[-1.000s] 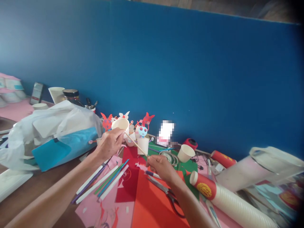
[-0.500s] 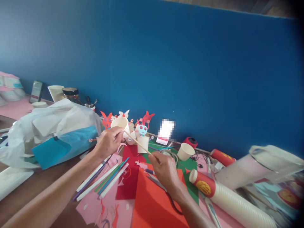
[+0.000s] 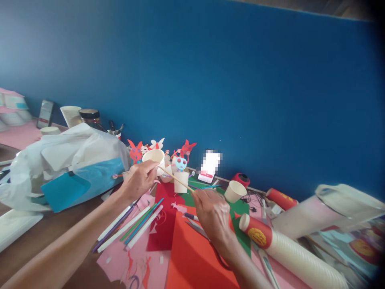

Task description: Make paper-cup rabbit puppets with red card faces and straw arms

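My left hand is closed on a white paper cup, tilted with its mouth towards me. My right hand grips a thin wooden stick, whose far end reaches the cup's side by my left fingers. Whether the tip pierces the cup cannot be made out. Behind the stick stands another paper cup with a light-blue paper face above it. Below my right hand, scissors lie on orange paper, partly hidden.
Coloured sticks lie on pink paper at left, near a plastic bag. A phone leans near the blue wall. A lone paper cup and a long sleeve of stacked cups are at right. Red paper figures stand at the back.
My right hand has turned slightly, its back facing up more. The cup in my left hand has shifted a little to the right. Both hands keep their hold.
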Demonstrator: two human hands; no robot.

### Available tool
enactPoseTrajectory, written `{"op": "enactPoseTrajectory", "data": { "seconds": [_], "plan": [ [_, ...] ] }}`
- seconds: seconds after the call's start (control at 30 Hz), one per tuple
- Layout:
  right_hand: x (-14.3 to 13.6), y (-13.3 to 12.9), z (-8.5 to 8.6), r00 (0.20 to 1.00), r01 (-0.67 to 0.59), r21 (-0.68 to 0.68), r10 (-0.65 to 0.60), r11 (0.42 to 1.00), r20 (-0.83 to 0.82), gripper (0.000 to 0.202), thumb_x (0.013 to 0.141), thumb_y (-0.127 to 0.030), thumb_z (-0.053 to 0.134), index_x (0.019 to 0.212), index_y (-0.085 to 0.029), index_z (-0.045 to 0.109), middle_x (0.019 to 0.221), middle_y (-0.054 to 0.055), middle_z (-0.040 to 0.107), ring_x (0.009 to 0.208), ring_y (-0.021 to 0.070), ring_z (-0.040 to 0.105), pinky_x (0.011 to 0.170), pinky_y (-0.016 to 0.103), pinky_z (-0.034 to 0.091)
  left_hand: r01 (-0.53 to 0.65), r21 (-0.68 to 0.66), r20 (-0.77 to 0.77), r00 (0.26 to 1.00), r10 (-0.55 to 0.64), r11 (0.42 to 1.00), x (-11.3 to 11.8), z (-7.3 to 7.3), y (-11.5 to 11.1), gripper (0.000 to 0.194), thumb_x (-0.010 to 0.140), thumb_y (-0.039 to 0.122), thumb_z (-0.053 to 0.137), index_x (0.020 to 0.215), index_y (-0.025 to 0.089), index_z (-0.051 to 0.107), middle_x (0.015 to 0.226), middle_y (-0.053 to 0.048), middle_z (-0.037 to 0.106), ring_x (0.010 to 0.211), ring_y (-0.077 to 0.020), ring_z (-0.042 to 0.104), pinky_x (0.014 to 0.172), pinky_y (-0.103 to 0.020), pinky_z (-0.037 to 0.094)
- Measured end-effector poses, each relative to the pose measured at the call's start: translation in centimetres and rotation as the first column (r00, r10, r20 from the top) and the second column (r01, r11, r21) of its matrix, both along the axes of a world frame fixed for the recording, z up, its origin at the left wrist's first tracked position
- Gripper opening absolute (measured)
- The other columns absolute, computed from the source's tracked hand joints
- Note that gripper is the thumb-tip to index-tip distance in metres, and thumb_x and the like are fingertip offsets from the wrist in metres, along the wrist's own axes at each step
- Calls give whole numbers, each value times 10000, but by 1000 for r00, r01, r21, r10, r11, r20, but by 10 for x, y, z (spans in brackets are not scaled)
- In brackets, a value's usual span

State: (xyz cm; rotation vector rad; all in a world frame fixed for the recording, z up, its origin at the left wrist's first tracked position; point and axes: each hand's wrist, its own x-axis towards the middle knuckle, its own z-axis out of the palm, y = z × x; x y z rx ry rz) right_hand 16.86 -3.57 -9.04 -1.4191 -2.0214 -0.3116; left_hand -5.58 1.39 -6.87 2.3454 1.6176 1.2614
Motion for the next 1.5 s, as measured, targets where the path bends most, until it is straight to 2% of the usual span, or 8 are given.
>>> {"op": "enactPoseTrajectory", "data": {
  "seconds": [0.13,0.3,0.33,0.47,0.57,0.83,1.13,1.5],
  "plan": [
    [4,5,0,987,-86,-216,53,973,-154,343,862,-309,402,583,-166,541,519,-2,499,504,106,417,501,235,219,-8,12,9,1000,8,1000,1,-3,0,288,833,223,388,894,123,650,696,-36,639,611,-124,583,578,-196,399],
    [17,20,-2,827,-518,-707,72,481,-558,398,883,-337,282,640,-169,550,419,-53,402,361,83,307,398,193,232,58,14,32,998,-59,998,5,-7,-1,273,825,221,388,868,156,650,708,-33,652,598,-117,580,585,-194,408],
    [19,21,-1,825,-526,-713,73,463,-561,404,885,-334,273,646,-169,553,420,-51,415,357,83,311,396,192,236,74,8,41,996,-75,997,6,-7,-1,269,818,212,390,864,159,650,706,-34,655,606,-120,583,588,-194,411],
    [17,11,5,966,-209,-470,106,857,-235,368,879,-315,356,604,-169,552,498,-7,518,472,105,438,481,214,251,70,-28,78,995,-68,997,7,-10,0,267,792,198,397,853,172,656,656,-22,660,599,-127,585,579,-193,416],
    [11,2,7,999,-2,-158,9,987,48,331,883,-282,390,620,-170,559,563,25,567,533,127,477,523,247,227,25,-53,95,995,-20,998,5,-12,2,273,798,208,394,865,173,656,654,-15,666,602,-133,592,585,-200,421],
    [1,2,5,995,32,-129,-20,991,94,295,895,-281,396,674,-191,570,550,6,585,510,123,493,503,253,189,201,-50,138,972,-192,978,33,-14,-8,270,827,217,410,954,155,641,783,-47,690,674,-149,619,646,-215,449],
    [5,1,14,962,-249,-460,160,853,-224,382,924,-270,271,683,-179,553,517,-15,555,495,102,486,497,212,246,32,-15,162,986,-29,999,41,-14,-8,316,828,231,414,1086,170,586,821,-55,700,746,-169,648,694,-231,472],
    [14,8,18,903,-336,-483,130,809,-409,299,889,-260,313,699,-183,531,488,-50,509,476,94,470,508,199,288,-57,127,357,934,8,990,20,10,-13,316,801,263,487,1096,186,569,1168,-81,529,850,-155,595,624,-210,495]
  ]
}}
